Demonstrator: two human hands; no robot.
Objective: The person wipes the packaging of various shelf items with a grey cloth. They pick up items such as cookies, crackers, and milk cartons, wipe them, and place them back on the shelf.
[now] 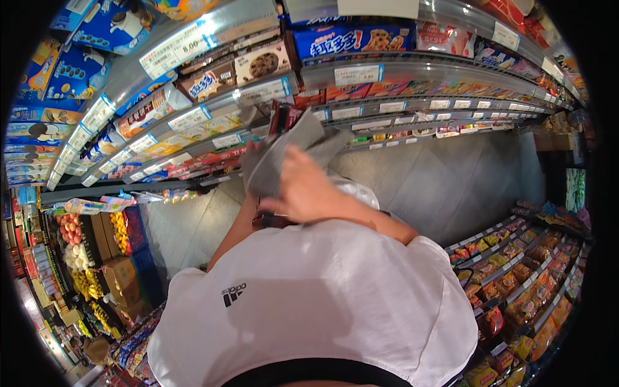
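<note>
My right hand [304,188], blurred by motion, lies over a grey cloth [271,164] in front of my chest and presses on it. The cloth is folded and its far end sticks up towards the shelf. Under it is a dark red packet [283,118], whose glossy end pokes out at the top. More dark red wrapper [271,220] shows below the cloth near my shirt; whether it is the same packet I cannot tell. My left hand [249,155] holds the packet from the left side, mostly hidden by the cloth.
Close ahead runs a store shelf with price tags [358,75], holding a blue cookie pack [353,41] and brown cookie boxes [263,63]. Behind on the right stands a snack rack [508,280]. Cardboard boxes [121,280] are at left on the grey tiled floor [411,179].
</note>
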